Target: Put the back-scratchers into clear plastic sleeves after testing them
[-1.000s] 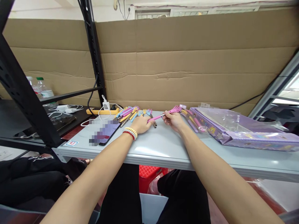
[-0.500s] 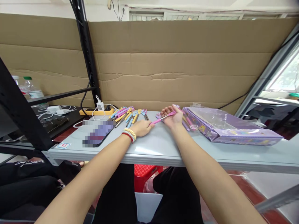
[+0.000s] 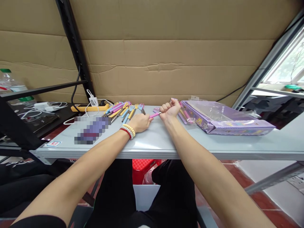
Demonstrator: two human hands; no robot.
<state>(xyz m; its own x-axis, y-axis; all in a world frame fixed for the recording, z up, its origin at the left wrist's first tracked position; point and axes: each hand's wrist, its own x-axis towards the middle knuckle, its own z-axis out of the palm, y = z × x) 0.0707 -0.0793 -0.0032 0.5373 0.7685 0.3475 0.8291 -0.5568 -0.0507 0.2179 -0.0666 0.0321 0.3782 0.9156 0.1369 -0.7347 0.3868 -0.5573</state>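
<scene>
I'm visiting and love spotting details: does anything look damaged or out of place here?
Mostly the cardboard behind the table: wrinkled creases break its flat surface. A pixelated patch also oddly hides something on the table's left. The coloured sticks lie at mixed angles, but I see nothing spilled.

Bright window (image 3: 283, 68) at right, white glare on the tabletop (image 3: 152, 145), stretched edges, phone (image 3: 92, 129) pixelated

Between the person's bare forearms (image 3: 99, 161), I see the smooth pale-grey counter (image 3: 152, 141) lie open for passage; a flat purple case (image 3: 242, 129) blocks the right, heaped multicoloured fork-tipped sticks (image 3: 118, 108) the left, brown cardboard panelling (image 3: 152, 53) the back.
</scene>
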